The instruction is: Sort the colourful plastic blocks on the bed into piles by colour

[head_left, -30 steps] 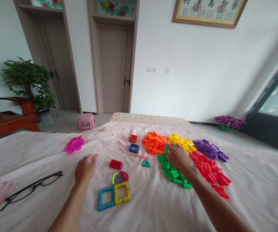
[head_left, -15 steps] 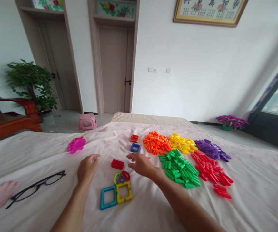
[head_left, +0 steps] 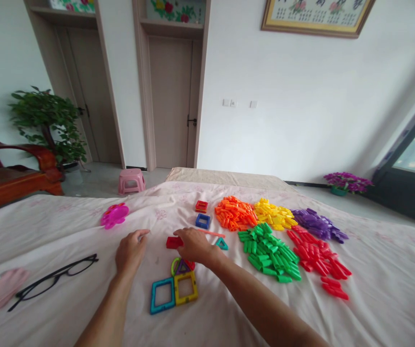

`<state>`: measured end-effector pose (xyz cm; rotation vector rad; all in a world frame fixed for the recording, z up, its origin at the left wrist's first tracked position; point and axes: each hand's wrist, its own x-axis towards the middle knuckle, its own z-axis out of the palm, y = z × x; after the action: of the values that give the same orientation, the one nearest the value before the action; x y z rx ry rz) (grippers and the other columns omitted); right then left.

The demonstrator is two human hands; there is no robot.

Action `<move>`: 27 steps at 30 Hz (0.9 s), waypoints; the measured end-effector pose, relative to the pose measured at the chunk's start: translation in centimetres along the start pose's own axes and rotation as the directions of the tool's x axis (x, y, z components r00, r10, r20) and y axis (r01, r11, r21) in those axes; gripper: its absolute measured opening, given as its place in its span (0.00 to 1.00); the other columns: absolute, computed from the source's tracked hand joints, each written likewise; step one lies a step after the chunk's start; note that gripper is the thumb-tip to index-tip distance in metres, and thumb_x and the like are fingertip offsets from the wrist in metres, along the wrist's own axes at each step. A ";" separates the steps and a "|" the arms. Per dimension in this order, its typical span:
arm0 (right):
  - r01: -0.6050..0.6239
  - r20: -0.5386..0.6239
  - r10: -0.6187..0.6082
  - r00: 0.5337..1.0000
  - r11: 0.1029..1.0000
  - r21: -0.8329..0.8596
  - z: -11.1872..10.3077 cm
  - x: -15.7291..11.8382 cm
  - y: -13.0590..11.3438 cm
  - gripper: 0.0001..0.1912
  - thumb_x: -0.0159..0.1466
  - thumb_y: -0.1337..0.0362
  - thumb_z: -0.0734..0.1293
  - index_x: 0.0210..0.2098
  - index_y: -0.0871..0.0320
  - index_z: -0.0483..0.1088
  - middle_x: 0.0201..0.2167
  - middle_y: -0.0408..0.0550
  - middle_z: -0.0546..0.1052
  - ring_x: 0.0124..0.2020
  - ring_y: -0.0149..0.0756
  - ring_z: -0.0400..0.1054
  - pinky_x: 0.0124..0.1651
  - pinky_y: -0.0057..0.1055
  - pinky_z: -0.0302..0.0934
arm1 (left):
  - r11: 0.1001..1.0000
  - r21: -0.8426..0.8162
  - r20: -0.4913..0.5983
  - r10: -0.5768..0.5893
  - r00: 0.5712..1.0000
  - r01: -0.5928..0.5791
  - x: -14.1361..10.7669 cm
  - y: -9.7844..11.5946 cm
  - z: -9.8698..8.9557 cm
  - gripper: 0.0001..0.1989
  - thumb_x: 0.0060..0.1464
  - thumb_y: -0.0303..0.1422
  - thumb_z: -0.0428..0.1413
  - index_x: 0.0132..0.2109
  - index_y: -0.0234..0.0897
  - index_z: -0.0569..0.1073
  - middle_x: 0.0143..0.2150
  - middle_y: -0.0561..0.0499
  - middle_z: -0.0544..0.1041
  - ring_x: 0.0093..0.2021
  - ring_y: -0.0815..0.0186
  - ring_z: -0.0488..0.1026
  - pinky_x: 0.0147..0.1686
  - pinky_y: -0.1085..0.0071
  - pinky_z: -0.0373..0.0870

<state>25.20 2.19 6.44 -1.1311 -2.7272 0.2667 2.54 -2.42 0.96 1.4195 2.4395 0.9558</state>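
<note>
the red block (head_left: 174, 242), long axis sideways, is overlapped at its right end by the nearer right hand (head_left: 195, 245), whose grip cannot be told; left of it, the left hand (head_left: 131, 251) is held loosely open.

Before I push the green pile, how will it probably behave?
The green pile will likely spread rather than move as one, since its short pieces lie loosely over each other. The pieces look rounded and hollow, so each may feel light and roll a little. Wrinkles in the cloth might slow them.
</note>
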 end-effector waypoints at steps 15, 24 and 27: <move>-0.206 -0.080 0.195 0.978 0.964 -0.169 -1.0 -3.9 5.8 0.15 0.64 0.70 0.63 0.50 0.58 0.72 0.47 0.56 0.78 0.48 0.47 0.71 0.48 0.37 0.62 | 1.000 0.005 0.008 -0.001 1.000 0.001 0.0 -0.1 0.3 0.21 0.60 0.39 0.46 0.51 0.44 0.80 0.49 0.44 0.82 0.49 0.53 0.77 0.45 0.63 0.69; 0.115 -0.131 -0.088 0.988 0.969 0.221 -1.5 -5.9 2.2 0.06 0.66 0.63 0.68 0.39 0.56 0.78 0.37 0.47 0.79 0.40 0.35 0.71 0.42 0.27 0.62 | 1.000 0.016 0.001 -0.004 1.000 0.004 0.0 0.0 0.1 0.20 0.59 0.37 0.48 0.52 0.43 0.80 0.47 0.45 0.83 0.46 0.56 0.78 0.42 0.66 0.69; 0.198 0.001 -0.207 0.978 0.941 0.275 -1.6 -6.8 1.1 0.12 0.59 0.53 0.75 0.36 0.55 0.79 0.35 0.44 0.78 0.36 0.33 0.71 0.37 0.25 0.59 | 1.000 0.011 -0.001 0.002 1.000 -0.001 -0.1 0.0 0.0 0.21 0.59 0.37 0.48 0.52 0.43 0.80 0.47 0.44 0.83 0.46 0.56 0.78 0.41 0.66 0.69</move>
<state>31.04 -1.77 7.08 -0.7723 -2.6963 0.6124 2.61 -2.49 0.94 1.4250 2.4486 0.9451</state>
